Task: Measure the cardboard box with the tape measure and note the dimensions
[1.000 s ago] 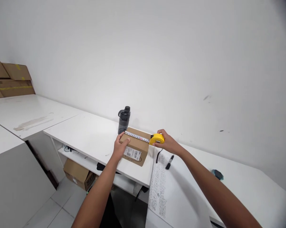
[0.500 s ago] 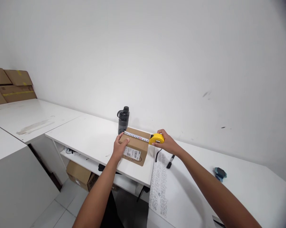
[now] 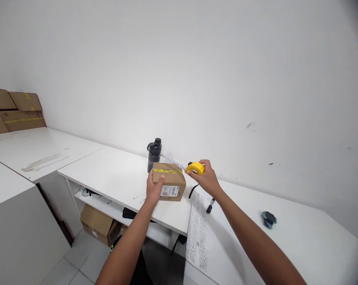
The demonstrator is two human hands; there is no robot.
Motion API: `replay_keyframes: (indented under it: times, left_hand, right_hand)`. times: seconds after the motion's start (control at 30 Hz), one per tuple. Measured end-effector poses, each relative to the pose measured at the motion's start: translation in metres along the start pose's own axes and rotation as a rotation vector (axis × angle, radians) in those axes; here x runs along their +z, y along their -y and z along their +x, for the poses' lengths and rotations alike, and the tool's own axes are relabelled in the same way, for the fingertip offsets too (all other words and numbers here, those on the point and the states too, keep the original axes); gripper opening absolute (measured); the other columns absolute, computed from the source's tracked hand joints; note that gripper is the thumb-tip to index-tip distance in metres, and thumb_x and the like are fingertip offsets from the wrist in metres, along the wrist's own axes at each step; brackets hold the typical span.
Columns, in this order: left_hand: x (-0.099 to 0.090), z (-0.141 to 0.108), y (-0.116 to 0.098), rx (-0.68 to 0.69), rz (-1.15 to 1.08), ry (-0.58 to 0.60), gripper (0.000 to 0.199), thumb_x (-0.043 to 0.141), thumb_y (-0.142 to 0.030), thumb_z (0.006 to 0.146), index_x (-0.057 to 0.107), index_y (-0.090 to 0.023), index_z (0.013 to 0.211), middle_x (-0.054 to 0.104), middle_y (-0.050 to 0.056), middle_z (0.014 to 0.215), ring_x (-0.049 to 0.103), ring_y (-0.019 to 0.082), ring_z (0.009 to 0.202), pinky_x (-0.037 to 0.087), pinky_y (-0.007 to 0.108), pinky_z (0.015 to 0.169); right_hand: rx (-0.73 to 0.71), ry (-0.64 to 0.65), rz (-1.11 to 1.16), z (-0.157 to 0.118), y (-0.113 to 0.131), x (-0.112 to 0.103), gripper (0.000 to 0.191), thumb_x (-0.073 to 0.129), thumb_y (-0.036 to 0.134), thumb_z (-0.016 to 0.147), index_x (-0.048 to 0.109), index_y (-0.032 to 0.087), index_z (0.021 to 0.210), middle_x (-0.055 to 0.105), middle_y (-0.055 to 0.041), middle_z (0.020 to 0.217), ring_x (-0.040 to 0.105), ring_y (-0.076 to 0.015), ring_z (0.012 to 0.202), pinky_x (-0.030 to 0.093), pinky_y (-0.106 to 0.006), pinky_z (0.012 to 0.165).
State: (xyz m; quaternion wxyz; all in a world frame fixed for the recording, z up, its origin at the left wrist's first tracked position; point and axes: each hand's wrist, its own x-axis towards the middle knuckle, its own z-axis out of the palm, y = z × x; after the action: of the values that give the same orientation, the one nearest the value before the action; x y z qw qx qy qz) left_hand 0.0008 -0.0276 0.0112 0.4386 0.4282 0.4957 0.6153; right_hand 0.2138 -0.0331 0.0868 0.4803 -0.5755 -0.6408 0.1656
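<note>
Just below the frame's centre, the cardboard box (image 3: pixel 175 181) is gripped at its left end by the left hand's (image 3: pixel 154 189) fingers. To its right, the tape measure (image 3: pixel 196 168) is clasped in the right hand's (image 3: pixel 208 179) fingers, its blade (image 3: pixel 174 162) extended toward upper left, beyond the box's far edge.

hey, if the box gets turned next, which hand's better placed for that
Probably your left hand: it grips the box, thumb on the near side. Your right hand is busy holding the yellow tape measure, its blade pulled out.
</note>
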Motion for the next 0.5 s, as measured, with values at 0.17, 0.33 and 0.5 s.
replay_keyframes:
  times: [0.17,0.33,0.5]
  left_hand:
    - [0.029,-0.031,-0.010,-0.083,0.312,-0.225,0.092,0.061,-0.050,0.081,0.014,-0.016,0.153,0.010,0.021,0.163,0.000,0.036,0.152,0.009,0.052,0.121]
    - [0.004,-0.008,-0.034,0.148,0.327,-0.212,0.081,0.060,-0.044,0.083,0.023,-0.019,0.151,0.021,0.016,0.161,0.011,0.031,0.151,0.015,0.046,0.122]
    - [-0.026,0.026,-0.019,0.048,0.087,0.157,0.082,0.069,-0.041,0.079,0.032,-0.022,0.149,0.039,0.015,0.153,0.041,0.031,0.138,0.038,0.042,0.111]
  right_hand:
    - [0.000,-0.032,-0.057,-0.015,0.000,0.015,0.049,0.067,0.052,0.070,0.039,0.027,0.101,0.060,0.0026,0.075,0.058,-0.0207,0.065,0.044,-0.031,0.058]
    - [-0.017,0.028,-0.084,-0.028,-0.003,0.014,0.047,0.066,0.052,0.072,0.040,0.027,0.102,0.062,0.0021,0.078,0.059,-0.0212,0.066,0.044,-0.031,0.058]
    - [-0.078,0.199,-0.051,-0.026,-0.015,0.002,0.047,0.069,0.050,0.072,0.040,0.028,0.102,0.062,0.0021,0.083,0.059,-0.0199,0.069,0.046,-0.032,0.061]
